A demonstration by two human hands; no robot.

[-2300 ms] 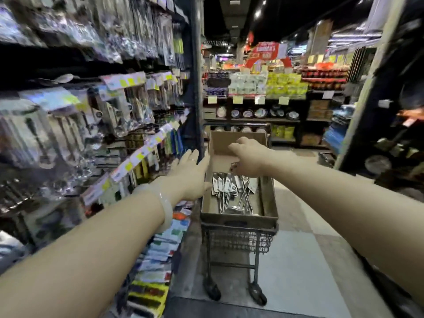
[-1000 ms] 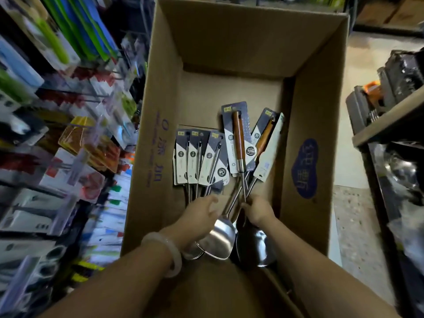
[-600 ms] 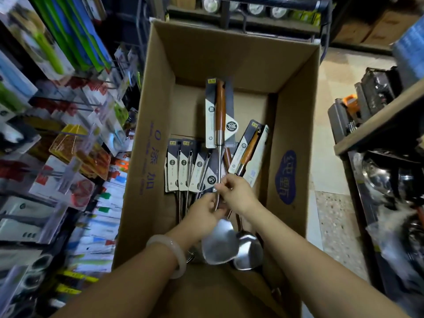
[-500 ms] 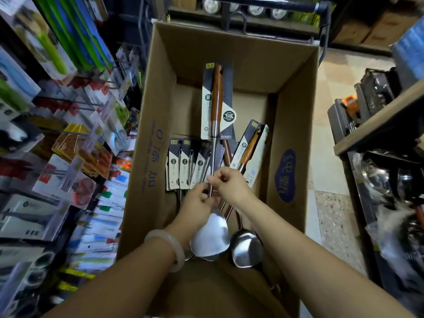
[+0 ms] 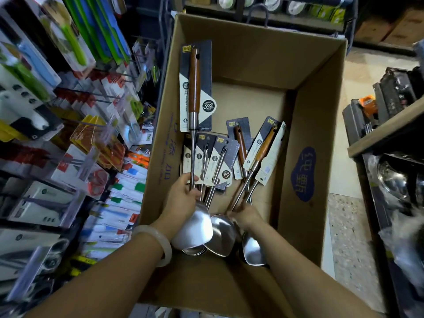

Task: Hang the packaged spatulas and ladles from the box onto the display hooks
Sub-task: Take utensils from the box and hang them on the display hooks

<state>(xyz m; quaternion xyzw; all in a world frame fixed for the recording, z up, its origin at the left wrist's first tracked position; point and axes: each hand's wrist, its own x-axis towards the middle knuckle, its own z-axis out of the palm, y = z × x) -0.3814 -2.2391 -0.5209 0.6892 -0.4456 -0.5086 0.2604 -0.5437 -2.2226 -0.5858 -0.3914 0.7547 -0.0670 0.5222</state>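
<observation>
An open cardboard box (image 5: pixel 307 106) sits below me with several packaged steel utensils (image 5: pixel 215 161) lying inside. My left hand (image 5: pixel 181 200) is shut on the metal shaft of a wooden-handled spatula (image 5: pixel 194 88), lifted upright over the box's left side with its dark-and-white card on the handle. My right hand (image 5: pixel 246 216) grips the shafts of two more wooden-handled utensils (image 5: pixel 263 150) that still rest in the box. Display hooks (image 5: pixel 101 99) with hanging goods fill the rack to the left.
The box rests on a cart whose bar (image 5: pixel 298 1) shows beyond its far wall. A wooden shelf (image 5: pixel 385 129) with steel pots (image 5: pixel 394 180) stands at the right. Tiled floor (image 5: pixel 351 226) runs between box and shelf.
My left hand has taken the lifted spatula alone and carried it left and higher. My right hand let go of it and dropped onto the shafts of the utensils at the right.
</observation>
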